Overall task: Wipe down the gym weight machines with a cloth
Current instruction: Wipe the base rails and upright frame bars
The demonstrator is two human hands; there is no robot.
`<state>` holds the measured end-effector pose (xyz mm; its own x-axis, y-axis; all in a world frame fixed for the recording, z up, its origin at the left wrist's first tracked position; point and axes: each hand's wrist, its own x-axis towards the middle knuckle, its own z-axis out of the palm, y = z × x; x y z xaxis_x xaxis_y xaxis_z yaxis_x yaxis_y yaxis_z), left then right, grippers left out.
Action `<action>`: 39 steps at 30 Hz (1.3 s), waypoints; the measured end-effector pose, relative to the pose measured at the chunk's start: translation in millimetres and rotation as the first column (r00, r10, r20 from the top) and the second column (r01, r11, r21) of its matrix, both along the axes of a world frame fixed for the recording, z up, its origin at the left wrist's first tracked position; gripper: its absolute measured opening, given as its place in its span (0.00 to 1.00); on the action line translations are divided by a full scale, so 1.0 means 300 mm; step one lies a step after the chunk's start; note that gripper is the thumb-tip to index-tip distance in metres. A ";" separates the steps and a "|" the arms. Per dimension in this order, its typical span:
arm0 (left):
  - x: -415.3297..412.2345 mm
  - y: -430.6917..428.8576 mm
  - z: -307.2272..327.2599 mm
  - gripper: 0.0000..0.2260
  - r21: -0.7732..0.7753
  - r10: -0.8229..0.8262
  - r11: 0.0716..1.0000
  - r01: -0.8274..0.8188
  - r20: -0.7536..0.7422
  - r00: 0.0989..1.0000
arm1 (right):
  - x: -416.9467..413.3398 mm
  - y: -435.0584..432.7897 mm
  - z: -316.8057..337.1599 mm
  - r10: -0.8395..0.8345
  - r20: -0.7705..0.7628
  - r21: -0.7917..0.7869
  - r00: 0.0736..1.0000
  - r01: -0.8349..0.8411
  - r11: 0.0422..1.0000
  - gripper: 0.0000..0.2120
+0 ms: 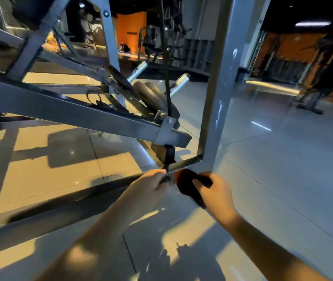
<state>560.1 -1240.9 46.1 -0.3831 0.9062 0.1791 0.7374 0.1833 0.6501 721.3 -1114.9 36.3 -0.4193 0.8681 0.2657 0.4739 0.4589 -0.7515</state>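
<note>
**First:** Both are down low. See the right hand (216, 191), fingers curled over a dark crumpled cloth (187, 184), gripping it firmly.

**Second:** Where's the cloth sitting?

**First:** At the machine's bottom corner, where the grey steel upright post (222, 88) meets the low grey base bar (80, 201).

**Second:** And the other one?

**First:** Just beside it, the left hand (151, 184) has its fingers bent round a small black fitting (165, 179). That's under the black strap (169, 155) hanging off the slanted grey beam (70, 110).

**Second:** Further back?

**First:** Dark round weight plates (151, 94), shiny chrome pegs (178, 82), a thin black cable (166, 67) running up, and a glossy pale tiled floor (283, 179) all round.
</note>
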 end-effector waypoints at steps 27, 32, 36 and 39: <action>0.139 0.796 0.229 0.22 0.256 0.054 0.943 -0.213 0.513 0.857 | -0.232 0.661 -0.010 0.216 -0.522 0.313 0.825 -0.050 0.948 0.27; 0.019 0.895 0.188 0.17 0.295 0.000 0.920 -0.260 0.660 0.751 | -0.265 0.678 0.051 0.146 -0.583 0.261 0.799 0.014 0.965 0.28; 0.012 0.908 0.161 0.22 0.334 -0.095 0.928 -0.162 0.636 0.766 | -0.284 0.680 0.070 0.159 -0.600 0.293 0.784 0.030 0.956 0.29; 0.026 0.922 0.192 0.15 0.343 -0.093 0.914 -0.217 0.698 0.710 | -0.268 0.668 -0.018 0.197 -0.574 0.323 0.794 -0.001 0.946 0.30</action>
<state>567.9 -964.3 103.8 -0.5890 0.7929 0.1562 0.0488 -0.1581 0.9862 640.9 -914.6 31.0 -0.1727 0.6706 0.7215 -0.0807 0.7204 -0.6889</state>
